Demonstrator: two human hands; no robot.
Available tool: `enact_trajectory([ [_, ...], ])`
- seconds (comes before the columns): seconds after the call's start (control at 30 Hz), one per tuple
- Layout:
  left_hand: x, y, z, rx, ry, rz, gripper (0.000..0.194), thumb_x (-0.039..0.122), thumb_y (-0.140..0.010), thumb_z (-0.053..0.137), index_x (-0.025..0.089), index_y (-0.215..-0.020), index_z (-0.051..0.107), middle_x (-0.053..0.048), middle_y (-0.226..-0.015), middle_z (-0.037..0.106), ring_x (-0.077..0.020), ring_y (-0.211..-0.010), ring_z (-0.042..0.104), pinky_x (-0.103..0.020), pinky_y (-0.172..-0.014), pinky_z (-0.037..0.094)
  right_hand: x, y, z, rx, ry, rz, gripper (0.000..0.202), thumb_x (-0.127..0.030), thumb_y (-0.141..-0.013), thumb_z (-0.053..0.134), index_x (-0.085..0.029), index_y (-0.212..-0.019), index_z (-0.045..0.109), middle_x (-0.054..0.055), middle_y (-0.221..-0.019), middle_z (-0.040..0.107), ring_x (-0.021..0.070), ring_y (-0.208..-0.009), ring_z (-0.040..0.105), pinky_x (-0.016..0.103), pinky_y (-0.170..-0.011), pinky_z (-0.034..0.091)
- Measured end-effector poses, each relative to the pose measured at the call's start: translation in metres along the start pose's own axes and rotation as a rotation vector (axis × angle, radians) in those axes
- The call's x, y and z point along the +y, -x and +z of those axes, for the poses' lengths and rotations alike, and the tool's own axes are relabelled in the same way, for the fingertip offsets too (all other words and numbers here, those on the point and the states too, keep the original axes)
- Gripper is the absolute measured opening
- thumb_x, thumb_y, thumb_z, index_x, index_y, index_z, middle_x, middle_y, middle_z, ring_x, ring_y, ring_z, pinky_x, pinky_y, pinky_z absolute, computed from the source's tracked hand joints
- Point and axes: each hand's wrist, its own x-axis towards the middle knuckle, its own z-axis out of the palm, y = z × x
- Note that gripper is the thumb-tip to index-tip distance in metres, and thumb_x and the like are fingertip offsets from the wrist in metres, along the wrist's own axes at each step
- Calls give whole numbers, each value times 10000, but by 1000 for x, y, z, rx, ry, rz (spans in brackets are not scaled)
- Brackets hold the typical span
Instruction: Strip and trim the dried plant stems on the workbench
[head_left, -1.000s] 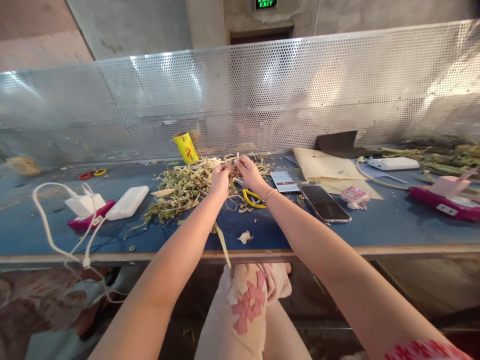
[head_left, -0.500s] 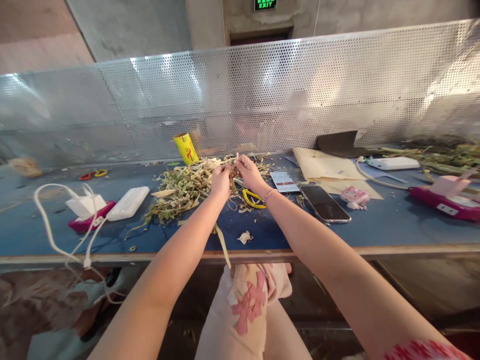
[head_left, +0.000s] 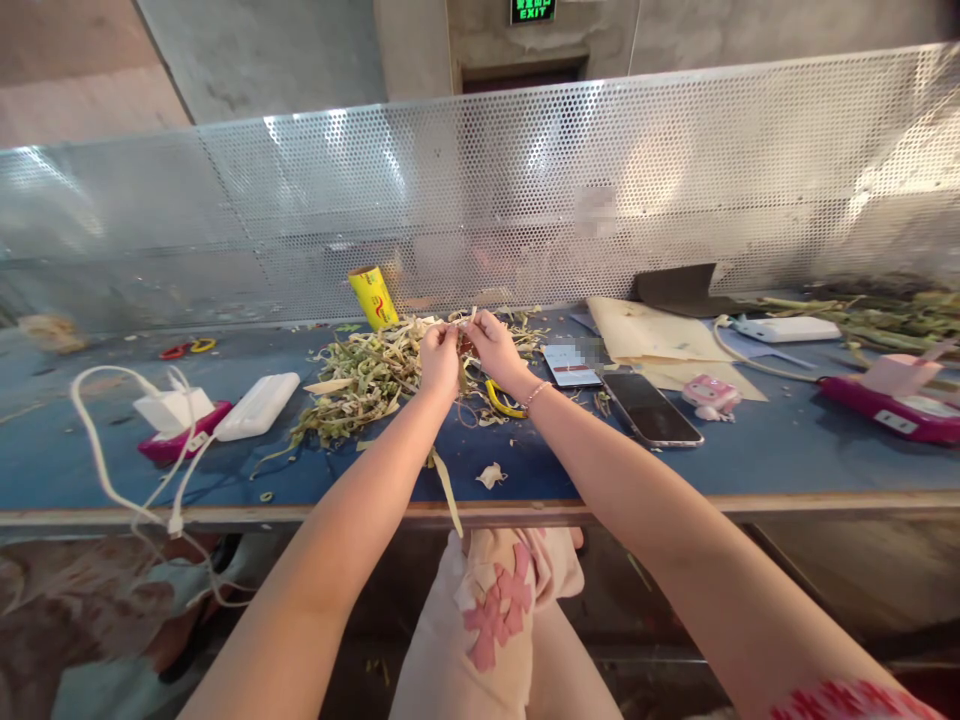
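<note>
Over the right side of a heap of dried plant strips (head_left: 367, 375), both hands meet with fingertips nearly touching. My left hand (head_left: 441, 358) is closed in a pinch, and my right hand (head_left: 491, 345) pinches just beside it. A thin pale plant strip (head_left: 472, 314) shows at the fingertips of both hands; most of it is hidden by the fingers. Yellow-handled scissors (head_left: 501, 402) lie under my right wrist, partly covered. One long flat strip (head_left: 448, 492) hangs over the table's front edge below my left forearm.
A yellow can-like tube (head_left: 373, 298) stands behind the heap. At left lie a white power bank (head_left: 257, 405) and a charger on a magenta power strip (head_left: 161, 443), cables trailing off the edge. A phone (head_left: 652, 408) and pink case (head_left: 710, 396) lie right. A perforated metal screen (head_left: 480, 200) closes the back.
My right hand has shifted slightly left, closer to my left hand, and its wrist covers more of the scissors. Both hands keep their pinch. The view has moved very little.
</note>
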Motion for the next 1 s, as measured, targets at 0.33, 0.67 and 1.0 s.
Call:
enact_trajectory([
  [0.33, 3, -4, -3, 18, 9, 73, 177, 205, -698, 594, 156, -560, 496, 37, -492, 472, -62, -473, 448, -208, -529, 388, 3, -2, -1, -4, -165, 71, 119, -326, -774, 439, -212, -771, 404, -71, -568, 371, 69, -495, 342, 205, -478, 277],
  [0.67, -3, -18, -19, 60, -197, 104, 76, 148, -608, 608, 160, -645, 543, 19, -594, 551, -89, -542, 507, -216, -520, 410, 13, -7, -14, 17, 23, 135, 117, -249, -667, 526, -180, -748, 479, -42, -639, 497, 77, -576, 435, 208, -541, 350],
  [1.0, -1, -15, -16, -52, -375, 2, 151, 87, -571, 560, 150, -673, 651, 3, -582, 588, -89, -525, 497, -236, -560, 410, 11, -8, -17, 12, 175, 68, 140, -222, -705, 464, -155, -797, 546, -2, -722, 573, 97, -655, 512, 241, -670, 407],
])
